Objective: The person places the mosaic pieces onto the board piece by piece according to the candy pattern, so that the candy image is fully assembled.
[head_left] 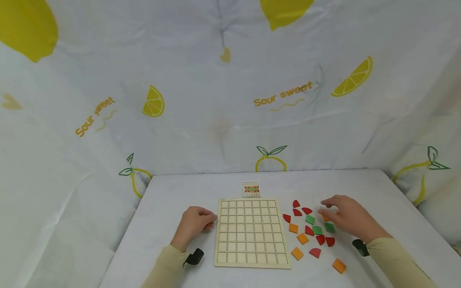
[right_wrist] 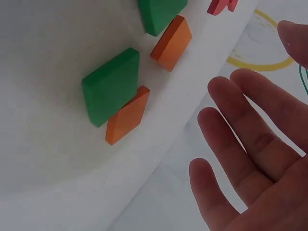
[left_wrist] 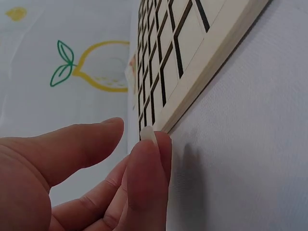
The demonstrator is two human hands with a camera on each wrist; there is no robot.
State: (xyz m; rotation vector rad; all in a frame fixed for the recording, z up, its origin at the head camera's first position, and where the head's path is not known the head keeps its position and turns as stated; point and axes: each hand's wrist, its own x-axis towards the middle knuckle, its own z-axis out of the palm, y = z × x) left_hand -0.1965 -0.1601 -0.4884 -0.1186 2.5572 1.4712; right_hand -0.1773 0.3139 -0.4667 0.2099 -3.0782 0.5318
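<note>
Left hand (head_left: 194,225) fingertips brace the pale wooden grid board (head_left: 251,232) edge, steadying it; right hand (head_left: 347,218) hovers open-fingered above the loose coloured foam tiles (head_left: 310,234)

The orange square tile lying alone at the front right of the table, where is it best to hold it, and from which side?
Take the orange square tile by two opposite edges, coming from above with thumb and finger of the right hand. It lies flat on the table and looks thin, so only its edges offer a hold. It lies apart from the other tiles, so probably nothing is in the way.
</note>
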